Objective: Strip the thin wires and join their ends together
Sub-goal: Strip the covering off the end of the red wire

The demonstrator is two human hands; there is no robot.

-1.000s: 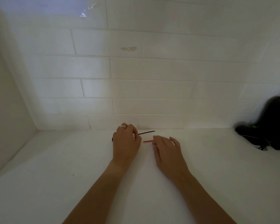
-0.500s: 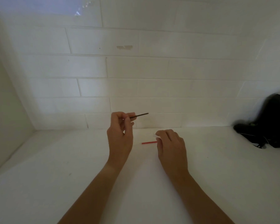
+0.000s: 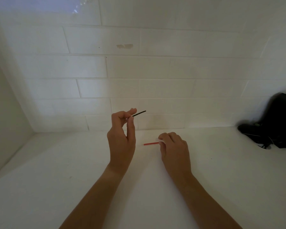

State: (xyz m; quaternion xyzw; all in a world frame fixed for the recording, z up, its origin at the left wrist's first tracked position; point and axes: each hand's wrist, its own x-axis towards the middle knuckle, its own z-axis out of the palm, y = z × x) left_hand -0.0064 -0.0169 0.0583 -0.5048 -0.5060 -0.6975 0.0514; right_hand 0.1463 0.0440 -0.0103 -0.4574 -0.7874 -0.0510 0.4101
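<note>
A thin, short black wire was pinched between the thumb and fingers of the left hand, which was raised above the flat white table. A thin, short red wire was held at one end by the curled fingers of the right hand, low by the table. The wires were kept apart. A black bag was seen by the white brick wall.

Black wire: plain black along its visible length; red wire: plain red. Counter: plain white; wall: white tiles in a staggered brick pattern with thin grey joints, one small tan patch, and a pale bluish area at the upper left. Object in the right corner: black.
</note>
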